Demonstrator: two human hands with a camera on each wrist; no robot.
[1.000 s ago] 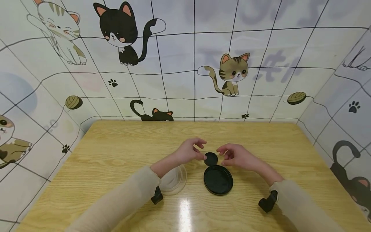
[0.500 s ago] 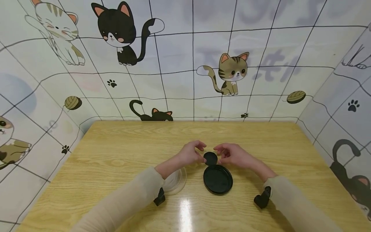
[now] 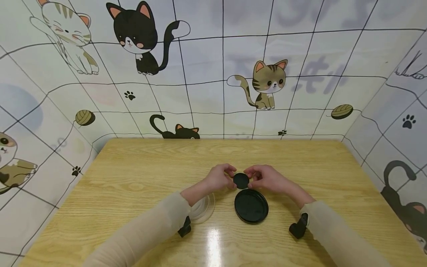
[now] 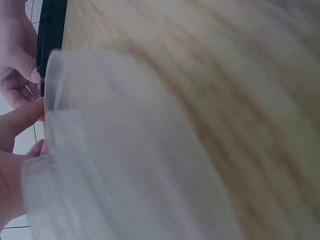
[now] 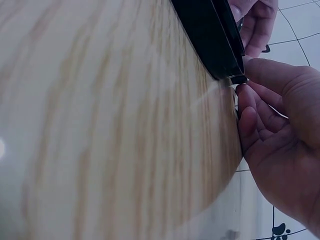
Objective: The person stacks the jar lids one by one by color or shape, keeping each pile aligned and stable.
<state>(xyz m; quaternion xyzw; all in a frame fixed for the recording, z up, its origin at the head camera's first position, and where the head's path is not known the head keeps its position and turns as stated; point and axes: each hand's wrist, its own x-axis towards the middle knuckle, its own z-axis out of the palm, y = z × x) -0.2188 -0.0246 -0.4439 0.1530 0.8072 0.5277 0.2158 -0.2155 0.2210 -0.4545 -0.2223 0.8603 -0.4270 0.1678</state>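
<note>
A small flat black disc (image 3: 241,180) is between my two hands in the head view. My left hand (image 3: 218,178) pinches its left edge with thumb and fingers. At the right edge, thumb and fingers of my right hand (image 3: 268,179) grip it too. Just on the near side lies a larger round black dish (image 3: 251,207) with a raised rim, which mostly hides the disc in the right wrist view. A clear round plastic piece (image 3: 208,209) sits partly under my left forearm; in the left wrist view this clear plastic (image 4: 125,150) fills the foreground, blurred.
Everything lies on a light wood-grain table (image 3: 150,159). Cat-printed cloth (image 3: 207,74) walls it in at the back and both sides. Each wrist carries a small black camera, such as the right camera (image 3: 298,228), low over the tabletop.
My right hand has moved left and my fingers have closed on the disc from both sides. The disc has shifted slightly away from the larger dish, which stays in place.
</note>
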